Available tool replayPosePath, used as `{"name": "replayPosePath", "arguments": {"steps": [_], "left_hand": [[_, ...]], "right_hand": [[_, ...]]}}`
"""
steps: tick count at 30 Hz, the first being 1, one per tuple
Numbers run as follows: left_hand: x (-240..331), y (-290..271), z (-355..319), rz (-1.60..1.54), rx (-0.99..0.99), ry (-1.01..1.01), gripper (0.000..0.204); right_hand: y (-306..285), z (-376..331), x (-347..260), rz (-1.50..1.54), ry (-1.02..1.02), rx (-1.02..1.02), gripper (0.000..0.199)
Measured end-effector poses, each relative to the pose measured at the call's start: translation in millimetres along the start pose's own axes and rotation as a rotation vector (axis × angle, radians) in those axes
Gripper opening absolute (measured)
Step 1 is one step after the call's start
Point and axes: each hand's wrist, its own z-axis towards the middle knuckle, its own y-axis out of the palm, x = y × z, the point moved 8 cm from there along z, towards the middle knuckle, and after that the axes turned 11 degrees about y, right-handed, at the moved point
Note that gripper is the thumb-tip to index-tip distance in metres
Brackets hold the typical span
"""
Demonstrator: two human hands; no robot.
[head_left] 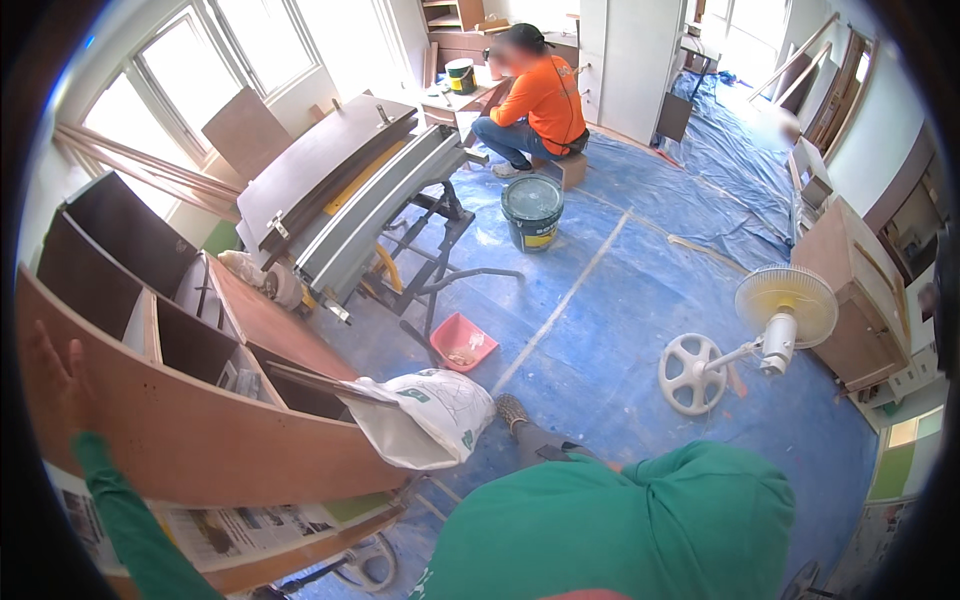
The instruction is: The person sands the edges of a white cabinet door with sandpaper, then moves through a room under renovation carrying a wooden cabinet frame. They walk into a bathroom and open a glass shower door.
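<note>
Left hand (55,375) lying flat and spread open against the brown side panel (190,420) of the wooden shelf unit (150,300), fingers pointing up, gripping nothing, only pressing on the face of the board near its left end. Green sleeve (125,520) coming up from the lower left edge to meet it. Right hand not showing anywhere; impossible to tell how open it is or whether holding anything.

Panel running long from the left edge of the picture toward the lower middle, its long axis stretching rightward and away from the left hand, so nearly all of the board lying to the right of the palm. Left hand being the only one at the board.

Shelf unit lying on its side on the blue floor sheet (620,330), open compartments facing up and back. Newspaper (220,530) lying under the panel's lower edge. White sack (430,415) resting against the panel's right end. Beyond: table saw (370,210), red dustpan (462,342), green bucket (532,212), standing fan (780,320), a person in orange (535,100) crouching at the far wall.
</note>
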Motion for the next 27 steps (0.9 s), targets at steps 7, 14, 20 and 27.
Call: {"name": "replayPosePath", "arguments": {"steps": [7, 14, 20, 27], "left_hand": [[327, -66, -193, -0.918, -0.374, 0.233, 0.031], [672, -213, -595, -1.496, -1.423, 0.245, 0.049], [631, -336, -678, -1.452, -1.842, -0.883, 0.048], [541, -456, -764, -1.179, -1.857, -1.35, 0.048]], "right_hand": [[31, -41, -8, 0.656, -0.098, -0.25, 0.06], [-115, 29, -36, -1.352, -0.331, 0.509, 0.039], [-168, 3, -39, -1.117, -0.304, 0.754, 0.031], [-66, -25, -129, -1.205, -0.068, 0.464, 0.039]]}}
